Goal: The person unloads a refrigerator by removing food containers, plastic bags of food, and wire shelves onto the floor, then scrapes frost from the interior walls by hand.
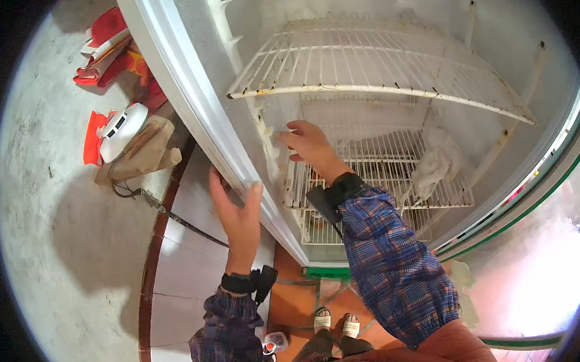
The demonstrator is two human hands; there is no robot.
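Right hand point(311, 148) reaches inside an open fridge point(189, 88), its fingers loosely bent and apart, with nothing seen in them, near the notched supports point(267, 140) on the left inner wall; whether the fingertips touch them is hard to tell. The left hand point(238, 212) is open too, thumb spread from the fingers, at the outer edge of the frame, perhaps to steady the person's lean, though firm contact cannot be confirmed. The supports run up the wall probably so that racks can sit at different heights. At least three wire racks show: one upper rack point(376, 90), its front edge slanting across the view, one middle rack point(379, 157) and one lower rack point(321, 234) partly hidden by the right arm. One crumpled white bundle point(437, 161), cloth or plastic, lies at the right of the middle rack, seemingly just put aside there. Two sleeves end in two dark wrist straps, and two sandals point(322, 320) stand side by side on the tiles point(294, 304), facing the fridge, likely for an easy reach inside
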